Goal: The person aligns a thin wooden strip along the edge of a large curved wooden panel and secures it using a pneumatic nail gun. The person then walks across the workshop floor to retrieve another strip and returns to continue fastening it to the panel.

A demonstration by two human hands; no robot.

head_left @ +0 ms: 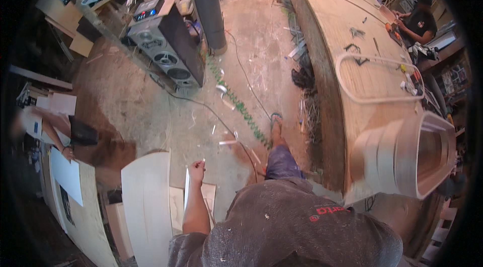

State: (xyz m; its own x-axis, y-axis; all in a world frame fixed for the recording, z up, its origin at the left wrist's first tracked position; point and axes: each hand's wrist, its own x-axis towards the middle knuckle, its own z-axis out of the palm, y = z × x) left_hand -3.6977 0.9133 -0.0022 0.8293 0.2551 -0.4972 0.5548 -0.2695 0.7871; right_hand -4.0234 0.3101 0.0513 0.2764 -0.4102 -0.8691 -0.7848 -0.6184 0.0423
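My left hand (197, 171) is raised over the floor at the lower middle, its fingers closed in a pinch. A small pale bit shows at the fingertips, too small to name. Just left of my forearm stands a narrow white strip (188, 186), and behind it are light wooden boards (177, 206). A large, slightly curved pale panel (146, 206) is the nearest big piece, to the left of that hand. My right hand does not show; my shirt and body fill the lower middle.
A long wooden workbench (322, 25) runs along the right, bearing a rounded frame (342, 78) and curved wooden shells (392, 156). A tall speaker (166, 50) stands by a dark post (206, 10). A green coiled hose (241, 108) and cables cross the floor. Co-workers are at left (50, 123) and right (421, 23).
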